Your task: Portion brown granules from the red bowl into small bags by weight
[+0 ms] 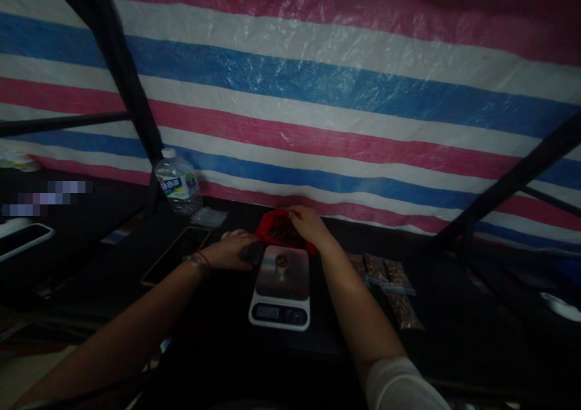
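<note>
the striped sheet (336,95) walls off the back of the dark bench (454,301), limiting reach toward twelve o'clock. measured from the scale (271,280), the bottle (178,183) stands at ten, near that wall; the phone (177,254) lies at nine to ten, beyond the left hand (233,250). the red bag (264,225) sits at twelve, just beside the scale, its mouth upward, probably so its brown bits (284,231) are within short reach of the cup (282,265). the right hand (308,222) bends over the bag's far rim at one, fingertips touching it; whether they are clamped is hard to tell. the left hand is at ten to eleven, fingers partly lost in shadow, grip unreadable. packets (402,310) lie at three, past the right forearm, leaving a strip of bench between. the cup stands upright on the plate, seemingly kept inward from its edges for steady weighing.
</note>
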`<state>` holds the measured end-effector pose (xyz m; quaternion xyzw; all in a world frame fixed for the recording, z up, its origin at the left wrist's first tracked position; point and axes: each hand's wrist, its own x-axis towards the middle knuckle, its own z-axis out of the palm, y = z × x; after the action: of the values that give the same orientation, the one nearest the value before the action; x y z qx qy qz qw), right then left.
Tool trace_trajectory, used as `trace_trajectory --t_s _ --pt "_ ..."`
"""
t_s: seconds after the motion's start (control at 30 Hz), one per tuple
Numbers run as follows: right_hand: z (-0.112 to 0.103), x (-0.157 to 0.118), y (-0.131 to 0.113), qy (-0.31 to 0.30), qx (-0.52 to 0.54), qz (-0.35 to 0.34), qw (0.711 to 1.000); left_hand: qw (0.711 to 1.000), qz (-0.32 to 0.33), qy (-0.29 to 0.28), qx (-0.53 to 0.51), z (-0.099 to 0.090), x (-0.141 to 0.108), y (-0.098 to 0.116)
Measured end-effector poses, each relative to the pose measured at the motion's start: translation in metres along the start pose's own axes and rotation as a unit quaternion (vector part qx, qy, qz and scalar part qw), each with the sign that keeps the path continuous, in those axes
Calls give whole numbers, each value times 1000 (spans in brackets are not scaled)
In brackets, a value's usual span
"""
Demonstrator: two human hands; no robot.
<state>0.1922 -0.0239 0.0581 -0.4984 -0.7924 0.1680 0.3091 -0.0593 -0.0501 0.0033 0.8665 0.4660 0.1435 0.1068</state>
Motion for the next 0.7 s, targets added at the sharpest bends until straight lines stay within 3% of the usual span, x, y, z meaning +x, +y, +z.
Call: trace_trajectory --t_s 0.1,0.17,0.27,0.43,0.57,0.7 --pt "3 -4 -3 -31 -4 -20 999 994 19 -104 22 5 6 -2" --pt "4 -6 -4 -41 -5 -26 999 994 18 -103 20 7 7 -7" --pt "6 -9 -5 -36 -1 -25 999 998 46 -40 -12 10 5 -18" --pt "18 -10 -2 -46 96 -28 994 985 64 153 -36 8 13 -16" --pt "29 -8 3 -82 166 -32 982 977 107 183 -25 7 40 9" --pt "29 -8 8 -79 157 -11 984 970 144 193 -37 14 62 26"
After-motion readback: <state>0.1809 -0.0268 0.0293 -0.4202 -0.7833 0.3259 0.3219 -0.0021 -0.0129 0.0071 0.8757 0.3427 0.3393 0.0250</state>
